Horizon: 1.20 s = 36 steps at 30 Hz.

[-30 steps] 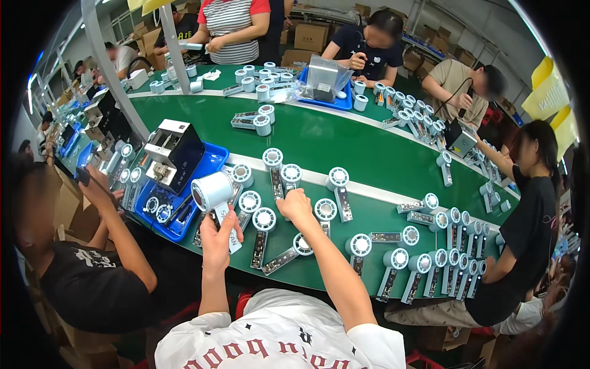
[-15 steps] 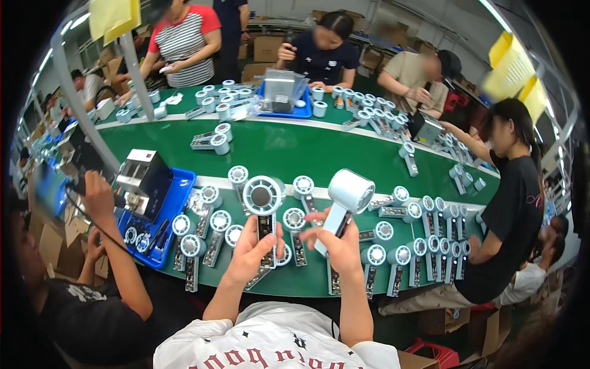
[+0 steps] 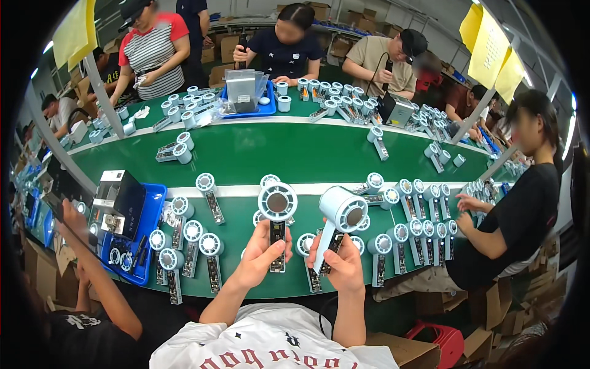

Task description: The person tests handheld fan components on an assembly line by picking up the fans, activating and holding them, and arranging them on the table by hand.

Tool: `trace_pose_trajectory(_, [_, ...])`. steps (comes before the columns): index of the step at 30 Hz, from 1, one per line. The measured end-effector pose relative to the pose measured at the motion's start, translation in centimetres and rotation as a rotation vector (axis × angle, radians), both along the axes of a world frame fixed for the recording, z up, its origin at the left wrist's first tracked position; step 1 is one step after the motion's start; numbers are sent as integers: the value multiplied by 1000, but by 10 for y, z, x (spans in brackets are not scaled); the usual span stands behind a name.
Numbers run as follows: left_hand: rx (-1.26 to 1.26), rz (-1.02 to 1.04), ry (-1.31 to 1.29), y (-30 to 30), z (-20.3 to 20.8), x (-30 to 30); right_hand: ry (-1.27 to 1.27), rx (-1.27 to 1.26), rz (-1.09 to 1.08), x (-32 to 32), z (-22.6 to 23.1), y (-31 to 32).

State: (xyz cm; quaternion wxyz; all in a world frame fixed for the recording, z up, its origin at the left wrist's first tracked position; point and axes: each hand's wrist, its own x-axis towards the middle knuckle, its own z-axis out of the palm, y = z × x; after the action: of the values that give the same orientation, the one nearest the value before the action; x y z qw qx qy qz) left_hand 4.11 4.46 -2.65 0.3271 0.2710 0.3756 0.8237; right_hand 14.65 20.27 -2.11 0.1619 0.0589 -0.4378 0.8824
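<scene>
Pale blue handheld fans with round heads and uncovered handles are in both hands. My left hand (image 3: 261,255) grips one fan (image 3: 277,202) by its handle, upright, its round grille facing me and the circuit board showing. In my right hand (image 3: 345,265) is a second fan (image 3: 335,206), tilted, with its head turned toward the right and its dark centre visible. The two fans are held side by side, apart, above the green bench. Several similar fans (image 3: 211,245) lie beneath and around my hands, some partly hidden by them.
At left, a blue tray (image 3: 149,212) holds a black-and-silver machine (image 3: 120,200) beside a co-worker's arm. More fans (image 3: 401,232) lie in rows at right near another person (image 3: 504,227). Beyond the green conveyor belt (image 3: 246,154), co-workers sit behind further fans and a blue tray.
My right-hand fan has turned, bringing its grille face into view, and the spread fingers have closed on its handle. The view has shifted. The person at right has raised their hands.
</scene>
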Motion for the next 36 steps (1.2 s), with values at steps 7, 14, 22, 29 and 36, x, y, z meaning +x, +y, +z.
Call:
trace_pose_trajectory(7, [-1, -79, -1, 10, -1, 5, -18, -54, -31, 1, -5, 1])
trace_pose_trajectory(14, [-8, -65, -11, 18, 8, 11, 25, -40, -116, 2, -4, 1])
trace_pose_trajectory(22, [-24, -43, 19, 21, 9, 13, -56, -46, -207, 4, -1, -3])
trace_pose_trajectory(29, [-78, -19, 82, 22, 14, 16, 65, -220, 19, 5, -3, 2])
trace_pose_trajectory(36, [-82, 10, 97, 21, 15, 18, 137, -350, 148, 3, -8, 3])
